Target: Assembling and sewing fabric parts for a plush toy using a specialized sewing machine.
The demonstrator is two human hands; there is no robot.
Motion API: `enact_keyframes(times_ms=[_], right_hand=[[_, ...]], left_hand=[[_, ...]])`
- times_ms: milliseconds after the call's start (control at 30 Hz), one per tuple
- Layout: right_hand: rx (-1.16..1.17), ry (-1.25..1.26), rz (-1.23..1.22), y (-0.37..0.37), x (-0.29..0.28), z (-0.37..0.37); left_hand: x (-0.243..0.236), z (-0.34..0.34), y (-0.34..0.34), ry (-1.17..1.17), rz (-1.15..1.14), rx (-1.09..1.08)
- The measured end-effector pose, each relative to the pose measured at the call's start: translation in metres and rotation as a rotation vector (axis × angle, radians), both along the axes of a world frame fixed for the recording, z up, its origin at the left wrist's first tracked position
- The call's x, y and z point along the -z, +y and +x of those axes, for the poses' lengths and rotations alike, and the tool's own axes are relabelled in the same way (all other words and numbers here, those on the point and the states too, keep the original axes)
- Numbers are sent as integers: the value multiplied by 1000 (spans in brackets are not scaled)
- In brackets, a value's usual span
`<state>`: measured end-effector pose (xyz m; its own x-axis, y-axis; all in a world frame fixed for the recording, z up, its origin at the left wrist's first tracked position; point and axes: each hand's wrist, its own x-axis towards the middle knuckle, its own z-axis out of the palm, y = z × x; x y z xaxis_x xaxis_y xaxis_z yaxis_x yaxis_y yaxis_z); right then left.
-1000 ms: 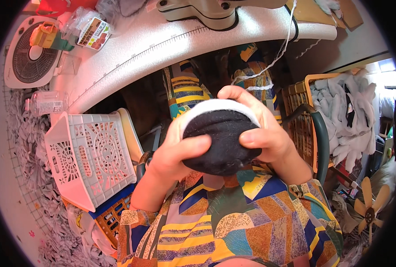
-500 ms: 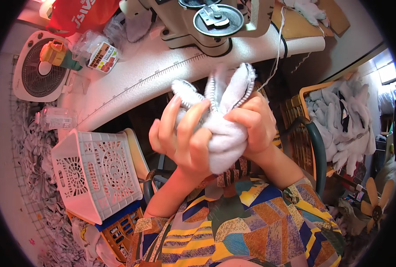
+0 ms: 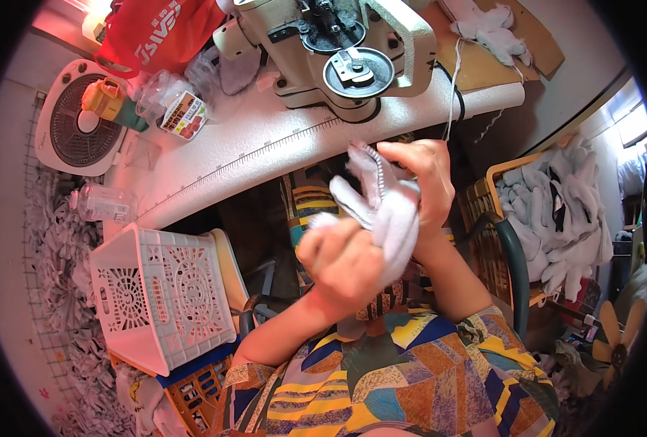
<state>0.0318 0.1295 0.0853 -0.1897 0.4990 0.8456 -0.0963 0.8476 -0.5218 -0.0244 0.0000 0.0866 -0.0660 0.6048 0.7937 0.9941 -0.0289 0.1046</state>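
Observation:
A white fleece glove (image 3: 400,233) with dark stitched seams and finger-like lobes is bunched between my two hands, in front of the white table edge. My left hand (image 3: 342,262) is closed round its lower left part, fingers curled. My right hand (image 3: 425,182) grips its upper right part, the thumb lying across toward a seamed lobe that points up. Where the fingertips press into the fabric is partly hidden. My patterned clothing (image 3: 403,371) lies below the hands.
An industrial sewing machine (image 3: 411,54) stands on the white table (image 3: 214,160) with a hanging thread, fan (image 3: 65,142), jars (image 3: 105,204) and red bag (image 3: 152,36). A white crate (image 3: 160,320) is at left, a basket (image 3: 498,175) piled with white pieces at right, beside a small fan (image 3: 614,342).
The piece has turned from black side showing to white side with seamed lobes. My left hand has lowered and curled tighter; my right hand has risen. The view has tilted toward the machine.

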Motion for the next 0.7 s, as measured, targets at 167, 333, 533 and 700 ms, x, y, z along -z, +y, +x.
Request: enact_keyframes(times_ms=[167, 333, 533, 700], right_hand=[[-930, -55, -863, -12, 17, 19], [-1391, -144, -1086, -12, 19, 15], [-1403, -156, -906, -12, 22, 20], [-878, 40, -1131, -3, 38, 15]], left_hand=[[-14, -56, 7, -174, -156, -150], [-6, -63, 12, -479, -281, -82], [-1, -67, 8, -443, -502, -38], [-23, -33, 8, -223, -383, -143]])
